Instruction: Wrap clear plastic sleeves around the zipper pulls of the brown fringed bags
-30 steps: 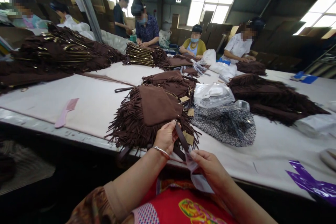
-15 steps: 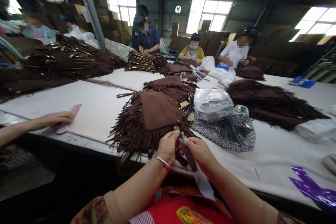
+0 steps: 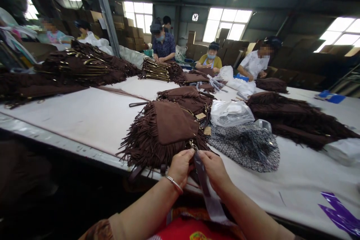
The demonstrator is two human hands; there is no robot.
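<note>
A brown fringed bag [image 3: 176, 123] lies at the near edge of the table, its smooth flap facing up. Gold-coloured metal rings [image 3: 191, 144] hang at its near right corner. Just below them, my left hand [image 3: 181, 165] is closed in a pinch at the end of a brown strap. My right hand [image 3: 212, 168] grips that same strap close beside the left fingertips. Around the strap is a translucent plastic sleeve [image 3: 215, 208], whose loose end hangs down toward my lap. My fingers hide where strap and rings meet.
A second fringed bag [image 3: 187, 97] with a tag lies right behind. On the right are a black-and-white knitted cloth [image 3: 244, 144], a clear plastic bag [image 3: 232, 112] and purple plastic [image 3: 340, 212]. Bag piles [image 3: 84, 63] stand at the left; several co-workers sit or stand across the table.
The plastic sleeve now covers more of the strap, up close to my fingers. A co-worker's hand with a pink object has left the view at the left. My view has shifted slightly.
</note>
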